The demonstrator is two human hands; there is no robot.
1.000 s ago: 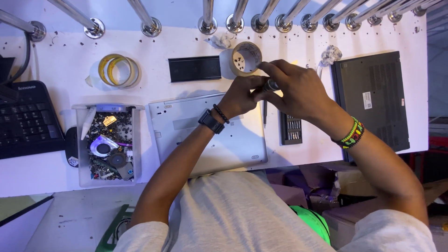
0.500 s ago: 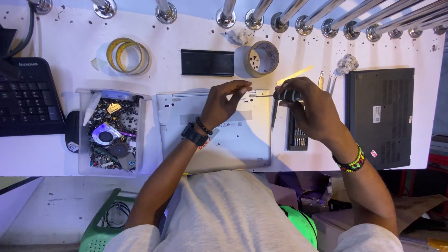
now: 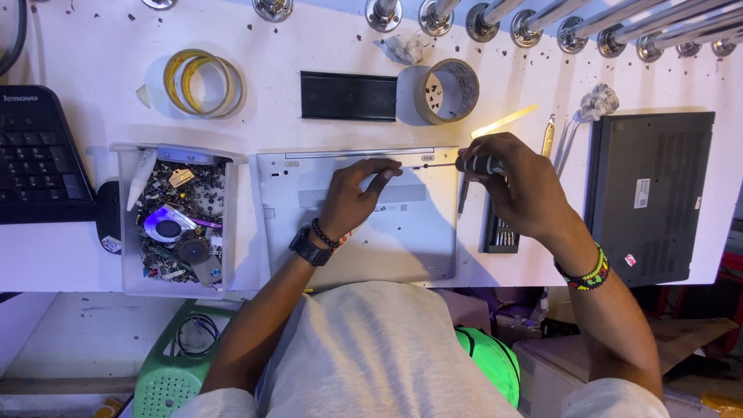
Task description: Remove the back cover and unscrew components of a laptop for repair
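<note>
Head view: screwdriver at laptop far edge.

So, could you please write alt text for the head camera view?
The right hand holds a screwdriver at the top edge of a silver laptop lying underside up, which the left hand steadies on a white workbench.

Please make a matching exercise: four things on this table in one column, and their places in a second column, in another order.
Things:
1. silver laptop
2. black laptop
3. grey tape roll
4. clear parts bin

Places:
A. far right of the table
B. left of the silver laptop
C. under the left hand
D. behind the silver laptop, near the rods

Pairs: 1-C, 2-A, 3-D, 4-B
</note>
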